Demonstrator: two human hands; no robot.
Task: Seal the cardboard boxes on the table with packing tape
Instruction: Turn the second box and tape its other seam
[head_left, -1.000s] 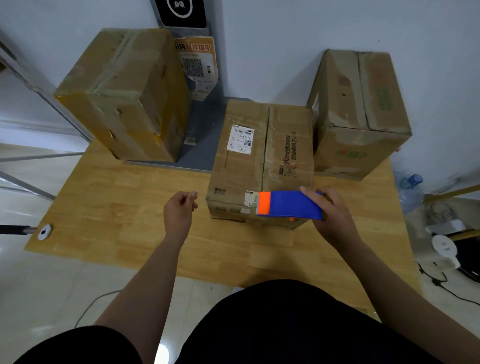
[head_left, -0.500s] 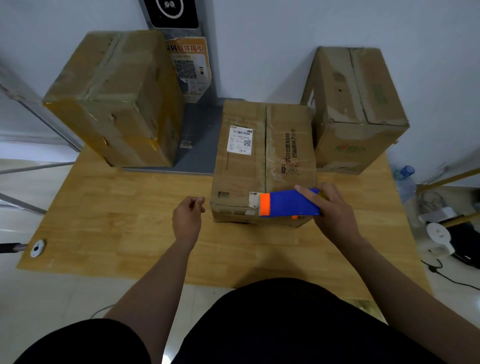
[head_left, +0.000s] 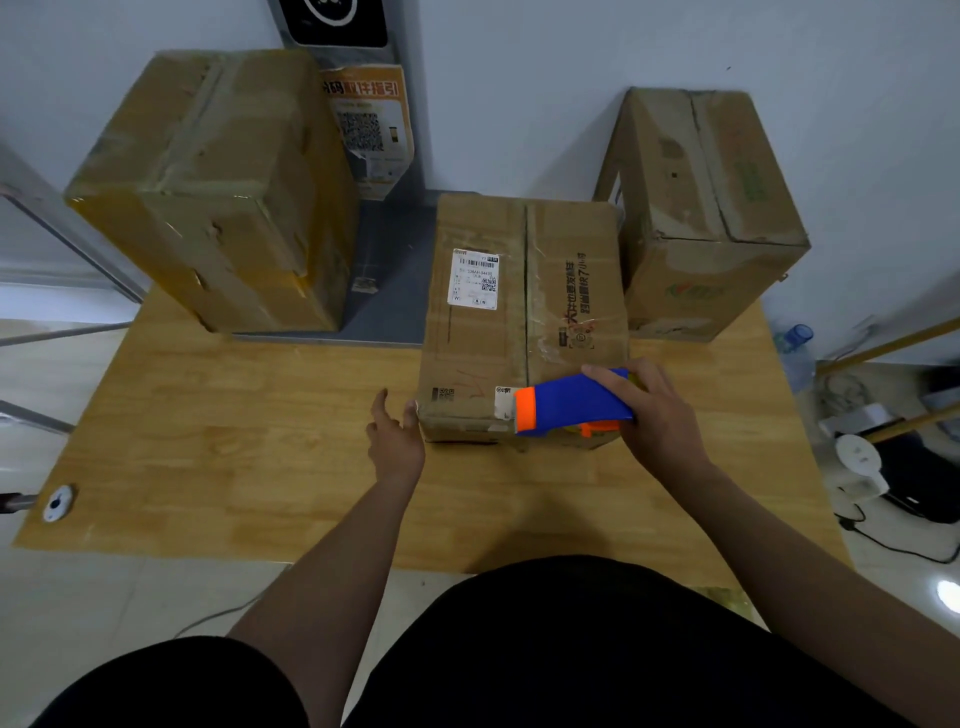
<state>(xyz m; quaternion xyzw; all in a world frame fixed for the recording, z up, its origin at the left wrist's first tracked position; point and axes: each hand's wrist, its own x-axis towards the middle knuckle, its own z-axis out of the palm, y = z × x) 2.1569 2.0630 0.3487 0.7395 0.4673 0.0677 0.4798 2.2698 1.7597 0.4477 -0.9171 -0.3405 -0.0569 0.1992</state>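
Observation:
Three cardboard boxes stand on the wooden table (head_left: 218, 457). The middle box (head_left: 524, 312) lies flat with a white label and an open centre seam on top. My right hand (head_left: 654, 415) grips a blue and orange tape dispenser (head_left: 566, 402) held against the near edge of that box, by the seam's end. My left hand (head_left: 397, 441) is open, its fingertips at the box's near left corner. A large box (head_left: 218, 187) stands at the back left and another box (head_left: 706, 208) at the back right.
A grey stand with an orange QR poster (head_left: 371, 124) rises behind the boxes against the wall. A water bottle (head_left: 795, 353), cables and a white device (head_left: 857, 457) lie on the floor to the right. A metal rail (head_left: 31, 410) runs at the left.
My left hand has moved right and opened, reaching the middle box's near left corner. The dispenser in my right hand has tilted and stayed at the box's near edge.

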